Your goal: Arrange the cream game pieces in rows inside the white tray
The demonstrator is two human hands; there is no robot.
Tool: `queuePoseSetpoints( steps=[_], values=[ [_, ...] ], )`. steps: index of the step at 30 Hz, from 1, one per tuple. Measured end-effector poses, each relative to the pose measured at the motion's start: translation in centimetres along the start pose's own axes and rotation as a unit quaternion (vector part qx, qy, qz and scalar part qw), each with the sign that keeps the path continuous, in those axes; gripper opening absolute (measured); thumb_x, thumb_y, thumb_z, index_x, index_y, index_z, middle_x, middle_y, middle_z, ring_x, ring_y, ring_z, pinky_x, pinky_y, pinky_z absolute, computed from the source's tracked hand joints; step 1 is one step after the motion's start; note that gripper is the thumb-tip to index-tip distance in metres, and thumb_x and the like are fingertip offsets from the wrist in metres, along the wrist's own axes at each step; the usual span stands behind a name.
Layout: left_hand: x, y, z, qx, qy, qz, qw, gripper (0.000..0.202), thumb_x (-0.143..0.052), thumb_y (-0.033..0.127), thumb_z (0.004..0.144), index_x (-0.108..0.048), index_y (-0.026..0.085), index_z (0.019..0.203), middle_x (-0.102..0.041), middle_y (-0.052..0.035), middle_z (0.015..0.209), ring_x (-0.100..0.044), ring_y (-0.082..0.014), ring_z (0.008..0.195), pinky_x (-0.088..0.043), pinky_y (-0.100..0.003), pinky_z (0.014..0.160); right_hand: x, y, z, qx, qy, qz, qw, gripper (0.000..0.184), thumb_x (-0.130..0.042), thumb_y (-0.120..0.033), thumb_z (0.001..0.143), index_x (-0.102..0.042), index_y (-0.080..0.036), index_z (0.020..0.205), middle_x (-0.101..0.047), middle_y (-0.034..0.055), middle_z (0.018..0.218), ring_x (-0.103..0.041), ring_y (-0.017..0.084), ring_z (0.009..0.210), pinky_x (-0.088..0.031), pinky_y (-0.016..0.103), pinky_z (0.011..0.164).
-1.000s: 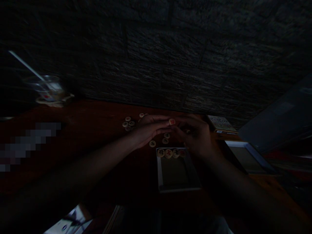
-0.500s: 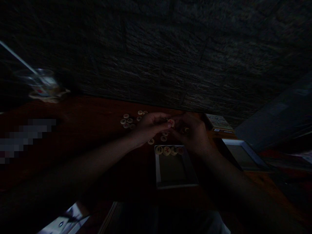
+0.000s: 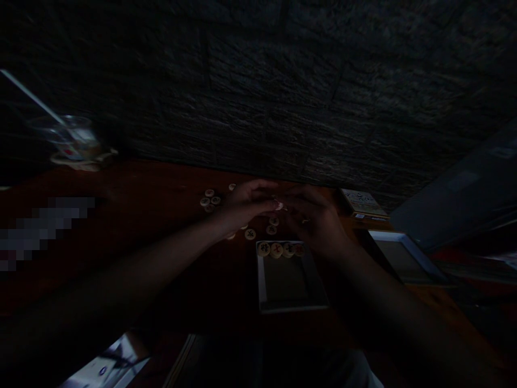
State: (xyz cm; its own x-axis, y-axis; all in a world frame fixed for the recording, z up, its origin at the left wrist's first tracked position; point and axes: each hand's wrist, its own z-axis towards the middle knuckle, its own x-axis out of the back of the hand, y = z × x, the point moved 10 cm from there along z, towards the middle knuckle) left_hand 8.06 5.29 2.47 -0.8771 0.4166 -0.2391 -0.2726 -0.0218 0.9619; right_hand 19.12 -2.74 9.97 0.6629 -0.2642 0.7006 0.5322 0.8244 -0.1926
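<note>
One disc [image 3: 278, 205] is all that my two hands share, and it shows less than it did a second ago; then its red-marked face lay open to view between my fingertips, now only a pale sliver peeps out where the fingers meet; my left hand [image 3: 246, 207] is pinched shut on it, thumb under and fingers over; my right hand [image 3: 319, 226] has closed in from three o'clock and touches or covers the disc's far edge, but whether it grips I cannot tell in this gloom; a small pale glint on that hand I cannot name either. The disc hangs in the air above the table [image 3: 161, 215], at twelve o'clock of the tray [image 3: 262, 280]; so I judge it not yet laid down, and the four discs [image 3: 276, 249] lined along the tray's far wall stand as they stood before. Loose discs [image 3: 250, 234] lie under my hands, between them and the tray, crowding that stretch of table; a small cluster [image 3: 210, 198] sits at nine o'clock of my left hand; at ten o'clock, well apart, a glass [image 3: 75, 143] with a straw [image 3: 32, 97]; at three o'clock of the tray a second tray [image 3: 404, 258], and at one o'clock a printed card [image 3: 361, 203].
</note>
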Motion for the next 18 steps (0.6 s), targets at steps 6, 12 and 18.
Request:
queuePoseSetpoints(
  steps=[6,12,18],
  values=[
    [-0.17,0.07,-0.23,0.009,0.013,0.012,1.000,0.055,-0.090,0.017,0.073,-0.067,0.014,0.123,-0.080,-0.0072,0.095,-0.076,-0.0155,0.081,-0.060,-0.028,0.076,0.26,0.68,0.10,-0.051,0.011,-0.011,0.999,0.019,-0.074,-0.013,0.088,-0.068,-0.019,0.104,-0.068,0.0050,0.095,-0.067,0.020,0.086,-0.057,0.031,0.073],
    [-0.16,0.43,-0.48,-0.007,0.010,0.052,0.999,0.055,-0.090,0.020,0.073,-0.066,0.015,0.123,-0.081,-0.0082,0.098,-0.077,-0.0179,0.086,-0.059,-0.031,0.081,-0.08,0.10,0.15,-0.027,-0.010,-0.015,0.999,0.026,-0.073,-0.013,0.088,-0.071,-0.019,0.114,-0.072,0.0082,0.106,-0.070,0.022,0.094,-0.058,0.032,0.077],
    [-0.63,0.34,-0.48,-0.003,-0.002,0.063,0.998,0.049,-0.086,0.023,0.077,-0.067,0.014,0.122,-0.081,-0.0095,0.094,-0.078,-0.0210,0.083,-0.060,-0.036,0.081,-0.23,0.48,0.35,-0.053,-0.061,-0.078,0.994,0.020,-0.072,-0.015,0.089,-0.078,-0.022,0.108,-0.077,0.0082,0.099,-0.074,0.023,0.087,-0.056,0.031,0.073]
  ],
)
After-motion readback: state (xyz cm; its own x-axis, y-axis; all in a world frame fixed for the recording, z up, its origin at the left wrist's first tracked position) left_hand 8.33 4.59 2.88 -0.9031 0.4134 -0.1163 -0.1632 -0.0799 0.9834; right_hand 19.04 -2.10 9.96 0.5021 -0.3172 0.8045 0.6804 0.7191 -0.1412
